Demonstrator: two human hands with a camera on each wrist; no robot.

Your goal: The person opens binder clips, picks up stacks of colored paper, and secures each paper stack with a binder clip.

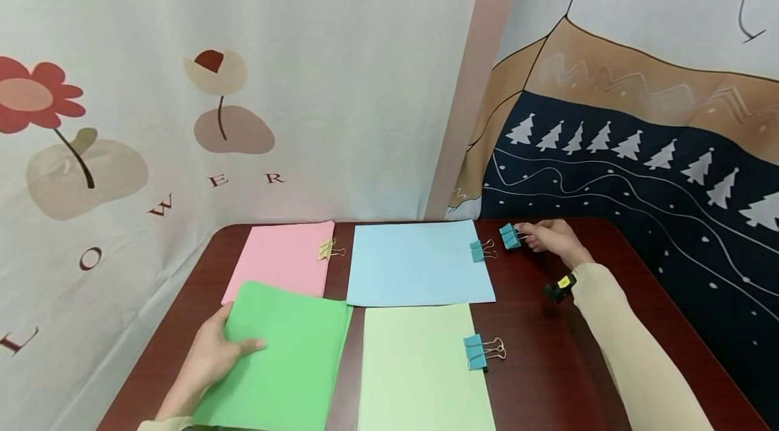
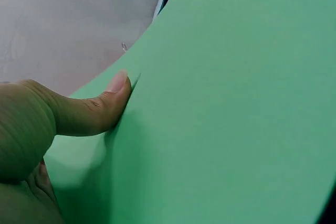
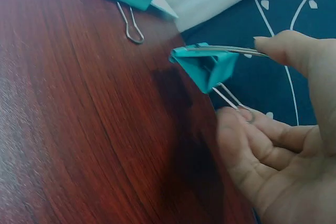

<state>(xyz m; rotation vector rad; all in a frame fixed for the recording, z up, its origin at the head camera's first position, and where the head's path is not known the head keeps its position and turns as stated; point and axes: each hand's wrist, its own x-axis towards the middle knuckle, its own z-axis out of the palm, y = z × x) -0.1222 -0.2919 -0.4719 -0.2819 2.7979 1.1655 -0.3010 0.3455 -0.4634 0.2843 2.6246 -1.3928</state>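
At the table's near left, my left hand (image 1: pixel 213 353) grips a stack of bright green paper (image 1: pixel 282 356) by its left edge. The thumb lies on top of the sheets, as the left wrist view also shows; the other fingers are hidden beneath. At the far right, my right hand (image 1: pixel 555 241) holds a teal binder clip (image 3: pixel 207 66) by its wire handles. In the right wrist view the thumb touches one handle and the fingers touch the other, and the handles stand apart. Nothing is between the clip's edges.
Pink paper (image 1: pixel 282 258) carries a yellow binder clip (image 1: pixel 326 250) at the back left. Beside it lies blue paper (image 1: pixel 416 265) with a teal clip (image 1: pixel 477 252). Light green paper (image 1: pixel 420 370) with a blue clip (image 1: pixel 475 352) lies nearer. Dark wooden table (image 1: pixel 548 336) shows at the right.
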